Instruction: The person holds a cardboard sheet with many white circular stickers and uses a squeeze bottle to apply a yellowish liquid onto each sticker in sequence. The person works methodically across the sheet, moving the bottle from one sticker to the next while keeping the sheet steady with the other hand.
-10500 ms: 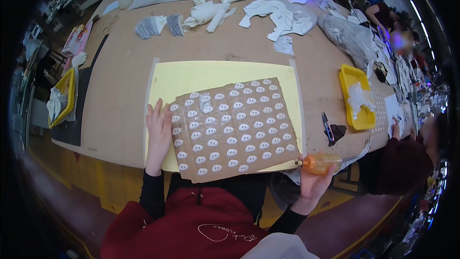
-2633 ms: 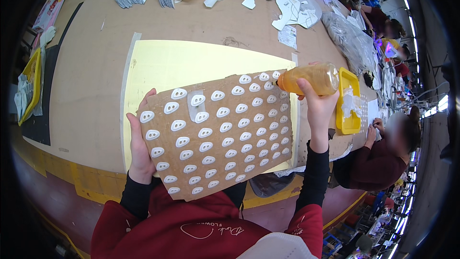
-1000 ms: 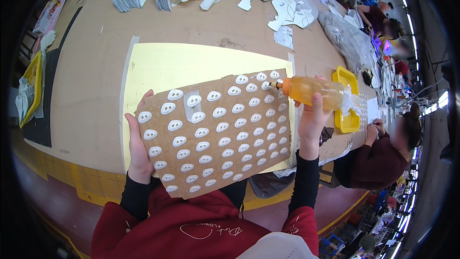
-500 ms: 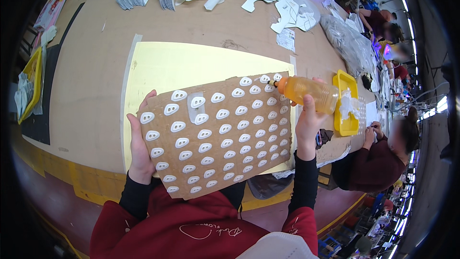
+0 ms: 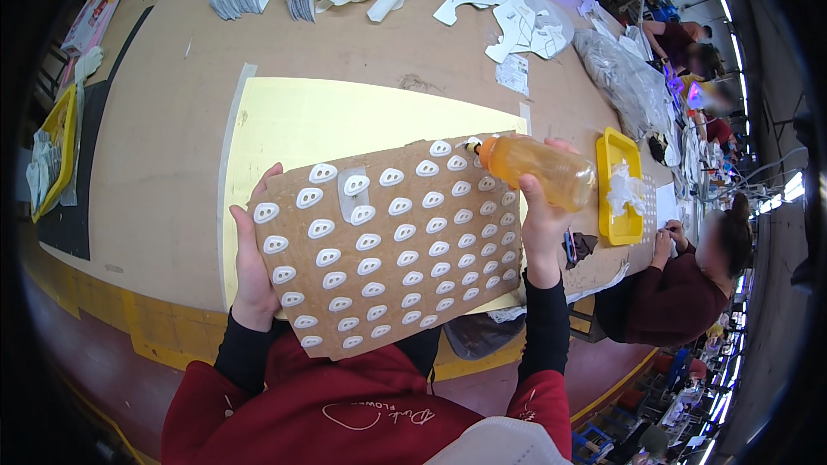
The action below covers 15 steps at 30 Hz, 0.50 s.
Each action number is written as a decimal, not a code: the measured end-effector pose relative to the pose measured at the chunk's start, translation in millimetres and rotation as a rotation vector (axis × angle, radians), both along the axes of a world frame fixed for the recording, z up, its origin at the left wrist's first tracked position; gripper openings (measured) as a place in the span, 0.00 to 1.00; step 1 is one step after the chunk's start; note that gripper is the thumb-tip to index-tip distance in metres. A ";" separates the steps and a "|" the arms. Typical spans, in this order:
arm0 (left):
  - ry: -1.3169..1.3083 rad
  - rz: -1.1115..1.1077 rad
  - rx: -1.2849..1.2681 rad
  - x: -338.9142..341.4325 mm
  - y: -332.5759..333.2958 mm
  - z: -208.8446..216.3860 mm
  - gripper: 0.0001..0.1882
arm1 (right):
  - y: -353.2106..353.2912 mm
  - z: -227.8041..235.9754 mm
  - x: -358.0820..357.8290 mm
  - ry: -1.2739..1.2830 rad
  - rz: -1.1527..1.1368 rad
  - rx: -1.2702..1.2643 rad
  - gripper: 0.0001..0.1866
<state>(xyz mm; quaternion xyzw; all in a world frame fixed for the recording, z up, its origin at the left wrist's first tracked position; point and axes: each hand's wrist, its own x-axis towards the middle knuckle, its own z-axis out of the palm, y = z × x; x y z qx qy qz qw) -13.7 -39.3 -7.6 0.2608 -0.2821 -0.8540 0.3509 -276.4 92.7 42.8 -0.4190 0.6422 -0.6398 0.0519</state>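
A brown cardboard sheet [image 5: 388,245] is tilted up in front of me, its face covered with rows of small white rounded pieces, each with two holes. My left hand [image 5: 256,267] grips the sheet's left edge, thumb on the front and fingers behind. In my right hand [image 5: 544,220] is a clear squeeze bottle [image 5: 543,170] of amber liquid with an orange cap. It lies nearly level, and its dark nozzle tip points left at a white piece [image 5: 472,145] in the sheet's top row. Whether the tip touches that piece I cannot tell.
Pale yellow paper [image 5: 345,112] is taped to the table beneath the sheet. A yellow tray [image 5: 620,228] with white scraps stands right; another yellow tray [image 5: 62,146] is far left. White cut pieces [image 5: 508,13] lie at the back. A co-worker [image 5: 680,284] sits at the right.
My right hand has carried the bottle a little to the left, so the nozzle has moved along the top row of white pieces. My left hand and the sheet have hardly moved.
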 end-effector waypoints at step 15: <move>0.003 -0.008 -0.002 0.7 -1.1 -1.8 0.34 | -11.0 9.5 -9.6 0.038 -0.050 0.068 0.25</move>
